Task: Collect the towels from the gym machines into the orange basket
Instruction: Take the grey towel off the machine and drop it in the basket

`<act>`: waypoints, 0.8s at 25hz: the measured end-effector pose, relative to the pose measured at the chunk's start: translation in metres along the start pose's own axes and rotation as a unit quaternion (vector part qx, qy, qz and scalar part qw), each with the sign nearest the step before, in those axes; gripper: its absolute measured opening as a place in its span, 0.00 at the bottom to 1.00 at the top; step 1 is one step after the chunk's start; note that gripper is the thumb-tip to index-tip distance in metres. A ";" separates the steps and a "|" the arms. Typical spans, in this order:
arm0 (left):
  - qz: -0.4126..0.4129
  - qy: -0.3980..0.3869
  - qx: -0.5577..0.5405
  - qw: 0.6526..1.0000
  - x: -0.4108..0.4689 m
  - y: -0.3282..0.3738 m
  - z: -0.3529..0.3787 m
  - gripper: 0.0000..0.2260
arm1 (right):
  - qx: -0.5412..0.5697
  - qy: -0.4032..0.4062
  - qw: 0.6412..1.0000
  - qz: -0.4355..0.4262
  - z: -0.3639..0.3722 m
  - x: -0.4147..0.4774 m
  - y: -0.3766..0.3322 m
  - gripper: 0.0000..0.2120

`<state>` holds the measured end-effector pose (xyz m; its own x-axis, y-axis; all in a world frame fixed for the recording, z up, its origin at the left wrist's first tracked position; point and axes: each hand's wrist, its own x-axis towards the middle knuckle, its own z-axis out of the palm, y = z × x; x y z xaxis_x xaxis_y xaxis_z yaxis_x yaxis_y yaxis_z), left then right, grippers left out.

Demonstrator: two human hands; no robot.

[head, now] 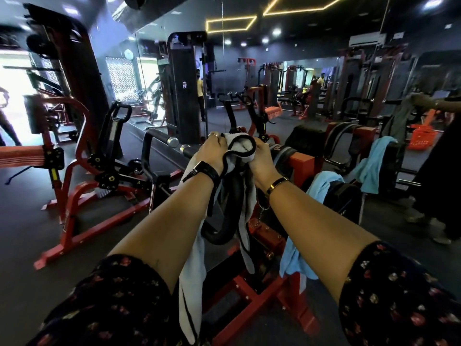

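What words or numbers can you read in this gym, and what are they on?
No text here is clear enough to read.
White emblem on the tall black weight-stack cover: too small to read.
White print on the black round roller pad: blurred.
White lettering on the black machine frame post: blurred.

The white towel (240,149) is soft, nubby cloth edged in black; the blue towel (321,184) is matt cloth too. The machine frame (301,163) is red-painted metal, its bar ends (172,141) shiny chrome. The orange basket (422,139) looks plastic.
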<state>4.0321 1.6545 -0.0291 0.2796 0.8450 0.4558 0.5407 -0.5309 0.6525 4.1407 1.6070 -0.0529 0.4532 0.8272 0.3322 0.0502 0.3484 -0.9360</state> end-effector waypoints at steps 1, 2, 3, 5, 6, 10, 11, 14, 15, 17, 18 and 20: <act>-0.004 0.003 -0.021 1.000 -0.005 0.010 0.000 0.11 | 0.007 0.014 1.000 0.000 -0.003 -0.003 -0.005 0.10; 0.000 0.006 -0.026 1.000 -0.007 0.019 0.004 0.10 | 0.023 0.024 0.999 -0.006 -0.008 -0.004 -0.010 0.09; -0.003 0.012 -0.033 0.999 -0.009 0.030 0.007 0.11 | 0.056 0.026 0.998 0.006 -0.015 -0.007 -0.016 0.09; -0.010 0.030 -0.026 0.999 -0.012 0.054 0.020 0.12 | 0.099 0.028 0.994 0.035 -0.033 -0.005 -0.025 0.10; -0.013 0.035 -0.031 0.999 -0.015 0.066 0.028 0.10 | 0.086 0.023 0.996 0.026 -0.044 -0.004 -0.028 0.10; -0.046 0.047 -0.055 0.996 -0.034 0.104 0.072 0.14 | 0.097 -0.039 0.994 0.030 -0.093 -0.003 -0.035 0.22; -0.050 0.052 -0.063 0.995 -0.038 0.111 0.083 0.15 | 0.102 -0.053 0.993 0.033 -0.108 -0.002 -0.033 0.22; -0.121 0.036 -0.176 0.976 -0.045 0.145 0.121 0.08 | 0.091 -0.034 0.995 0.034 -0.162 0.003 -0.024 0.20; -0.137 0.031 -0.201 0.970 -0.047 0.158 0.135 0.10 | 0.076 -0.020 0.996 0.038 -0.180 0.006 -0.021 0.22; -0.105 0.013 -0.171 0.980 -0.057 0.180 0.159 0.07 | 0.035 0.007 0.999 0.039 -0.215 0.011 -0.018 0.25; -0.095 0.007 -0.174 0.980 -0.056 0.187 0.175 0.06 | 0.021 0.011 0.999 0.037 -0.231 0.012 -0.017 0.24; -0.129 -0.021 -0.250 0.959 -0.055 0.202 0.201 0.08 | 0.017 0.014 0.999 0.039 -0.261 0.010 -0.020 0.17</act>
<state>4.2858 1.5138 -0.0440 0.2256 0.9486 0.2221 0.1516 -0.2594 0.9538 4.3764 1.4934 -0.0610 0.4801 0.8393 0.2552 -0.0154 0.2989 -0.9542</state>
